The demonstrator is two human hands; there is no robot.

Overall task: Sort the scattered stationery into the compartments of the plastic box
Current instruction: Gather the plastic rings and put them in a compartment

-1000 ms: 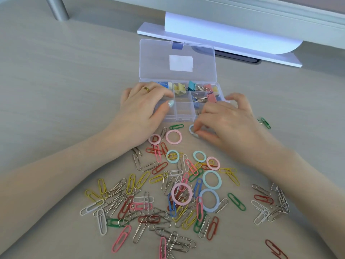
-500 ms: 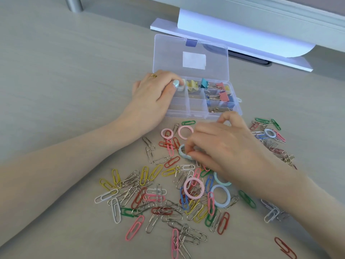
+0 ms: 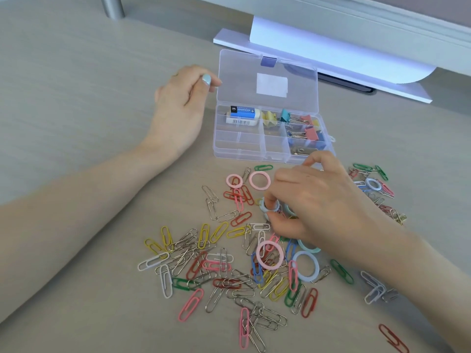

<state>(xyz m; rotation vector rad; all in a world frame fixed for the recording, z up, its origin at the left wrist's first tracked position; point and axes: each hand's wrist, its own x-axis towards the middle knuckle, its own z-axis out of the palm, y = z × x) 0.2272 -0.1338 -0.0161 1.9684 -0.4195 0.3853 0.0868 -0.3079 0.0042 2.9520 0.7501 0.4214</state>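
A clear plastic box (image 3: 265,146) is being shown at twelve o'clock on the pale desk (image 3: 76,98), its lid (image 3: 267,80) laid open; erasers (image 3: 243,114) are being kept in its eleven o'clock compartment and binder clips (image 3: 305,126) in those at one o'clock, while the near compartments are lying bare. A pale blue ring (image 3: 267,207) is being pinched between thumb and fingers of the right hand (image 3: 318,200) at centre. The left hand (image 3: 181,103), resting on the box half a second ago, is now being held clear at ten o'clock, fingers curled on nothing. Coloured paper clips (image 3: 224,271) and rings (image 3: 269,255) are being left scattered toward six o'clock, some being hidden by the right hand.
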